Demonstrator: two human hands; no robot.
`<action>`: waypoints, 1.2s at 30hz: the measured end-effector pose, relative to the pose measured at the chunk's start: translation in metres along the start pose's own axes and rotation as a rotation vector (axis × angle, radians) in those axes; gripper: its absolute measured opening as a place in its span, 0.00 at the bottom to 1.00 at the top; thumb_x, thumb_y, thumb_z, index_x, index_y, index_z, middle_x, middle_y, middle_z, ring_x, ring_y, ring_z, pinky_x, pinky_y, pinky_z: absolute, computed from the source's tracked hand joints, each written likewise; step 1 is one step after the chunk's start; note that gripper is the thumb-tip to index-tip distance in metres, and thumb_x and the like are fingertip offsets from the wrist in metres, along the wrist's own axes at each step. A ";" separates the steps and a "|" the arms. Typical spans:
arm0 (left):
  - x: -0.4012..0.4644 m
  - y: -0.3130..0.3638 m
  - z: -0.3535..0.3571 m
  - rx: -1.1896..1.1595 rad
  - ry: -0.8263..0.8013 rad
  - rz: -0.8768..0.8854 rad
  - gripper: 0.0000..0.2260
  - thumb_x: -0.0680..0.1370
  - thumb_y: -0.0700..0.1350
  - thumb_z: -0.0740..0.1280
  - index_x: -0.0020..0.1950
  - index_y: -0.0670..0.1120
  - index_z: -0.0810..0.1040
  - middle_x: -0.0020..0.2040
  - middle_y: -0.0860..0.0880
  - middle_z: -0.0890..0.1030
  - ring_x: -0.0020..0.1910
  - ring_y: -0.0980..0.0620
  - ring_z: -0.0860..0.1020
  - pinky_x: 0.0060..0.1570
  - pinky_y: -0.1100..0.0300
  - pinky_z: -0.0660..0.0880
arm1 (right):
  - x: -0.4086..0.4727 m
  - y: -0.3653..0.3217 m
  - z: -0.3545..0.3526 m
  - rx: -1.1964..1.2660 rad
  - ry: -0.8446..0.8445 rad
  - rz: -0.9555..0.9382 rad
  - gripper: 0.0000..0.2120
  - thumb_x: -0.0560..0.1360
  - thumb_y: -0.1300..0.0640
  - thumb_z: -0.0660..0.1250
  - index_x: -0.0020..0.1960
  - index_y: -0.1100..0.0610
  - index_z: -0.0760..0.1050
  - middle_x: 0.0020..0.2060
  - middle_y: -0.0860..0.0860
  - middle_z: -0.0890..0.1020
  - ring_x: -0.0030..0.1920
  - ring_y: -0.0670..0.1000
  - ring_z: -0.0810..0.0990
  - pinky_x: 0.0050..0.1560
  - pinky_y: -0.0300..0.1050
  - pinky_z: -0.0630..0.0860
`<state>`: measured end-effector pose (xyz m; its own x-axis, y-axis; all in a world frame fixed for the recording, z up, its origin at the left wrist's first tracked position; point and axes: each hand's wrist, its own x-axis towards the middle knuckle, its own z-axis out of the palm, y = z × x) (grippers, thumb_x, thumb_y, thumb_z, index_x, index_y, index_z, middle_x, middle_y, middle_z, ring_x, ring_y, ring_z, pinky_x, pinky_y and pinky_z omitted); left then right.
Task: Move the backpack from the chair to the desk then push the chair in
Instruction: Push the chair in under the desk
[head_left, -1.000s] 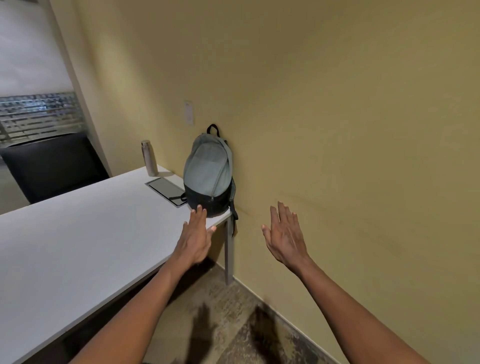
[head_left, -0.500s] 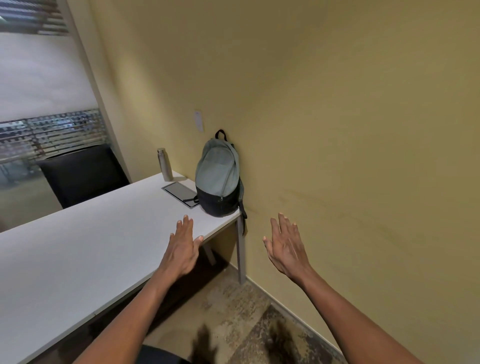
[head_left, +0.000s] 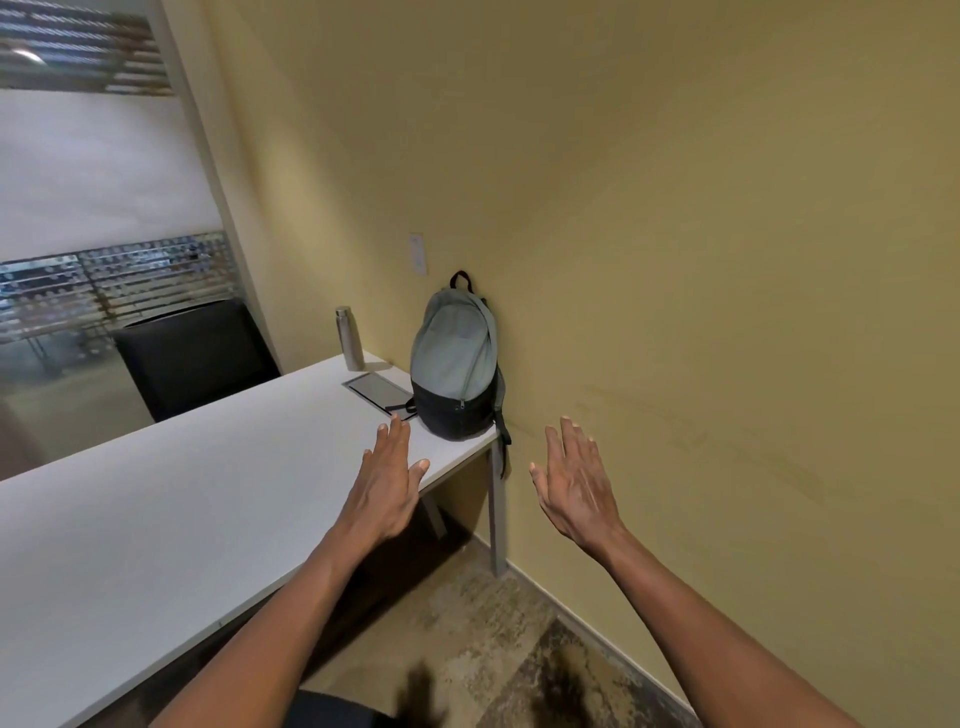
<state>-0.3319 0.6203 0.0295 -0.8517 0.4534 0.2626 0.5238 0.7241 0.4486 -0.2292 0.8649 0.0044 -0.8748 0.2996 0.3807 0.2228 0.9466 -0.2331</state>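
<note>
Grey-green backpack (head_left: 453, 364) with a black base, upright at the far right corner of the white desk (head_left: 156, 519), near centre frame, back against the yellow wall (head_left: 675, 260), one strap dangling over the desk's edge beside the grey leg. Just left of the backpack, flat on the desk, a dark tablet (head_left: 375, 388); behind that, a steel bottle (head_left: 349, 339) standing upright. Left hand (head_left: 385, 483) in mid-frame, palm down, fingers stretched out and slightly spread, over the desk's near edge, empty, short of the backpack; contact with the desk surface impossible to tell. Right hand (head_left: 574, 486) right of centre, raised in front of the wall, fingers extended and apart, holding nothing, clear of the desk and the backpack. At the bottom edge, left of centre, a dark rounded shape, possibly part of a chair (head_left: 332, 713), mostly cut off. In the left middle of the frame, behind the desk, a second black chair (head_left: 195, 358) facing frosted glass. Mottled carpet (head_left: 467, 623) below.
</note>
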 end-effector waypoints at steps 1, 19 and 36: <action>-0.004 -0.003 -0.001 0.013 0.000 0.012 0.28 0.85 0.50 0.54 0.82 0.46 0.47 0.82 0.48 0.44 0.80 0.49 0.42 0.75 0.52 0.42 | -0.002 -0.003 0.001 -0.007 0.006 0.004 0.29 0.83 0.47 0.53 0.79 0.62 0.58 0.79 0.64 0.58 0.79 0.61 0.56 0.78 0.55 0.49; -0.146 -0.088 -0.102 -0.003 -0.069 0.192 0.28 0.85 0.49 0.54 0.82 0.46 0.45 0.82 0.48 0.42 0.80 0.50 0.41 0.76 0.51 0.41 | -0.158 -0.165 -0.015 -0.101 0.030 0.088 0.31 0.84 0.45 0.49 0.80 0.62 0.52 0.80 0.62 0.52 0.80 0.58 0.51 0.78 0.51 0.43; -0.234 -0.112 -0.168 -0.019 -0.035 0.205 0.28 0.85 0.50 0.53 0.82 0.46 0.45 0.82 0.49 0.42 0.80 0.52 0.41 0.75 0.54 0.39 | -0.225 -0.239 -0.061 -0.102 0.062 0.124 0.32 0.83 0.43 0.46 0.80 0.63 0.52 0.79 0.63 0.53 0.80 0.60 0.51 0.78 0.53 0.45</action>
<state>-0.1933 0.3457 0.0614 -0.7259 0.6086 0.3205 0.6859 0.6049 0.4046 -0.0595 0.5783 0.0286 -0.8104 0.4186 0.4100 0.3728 0.9082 -0.1905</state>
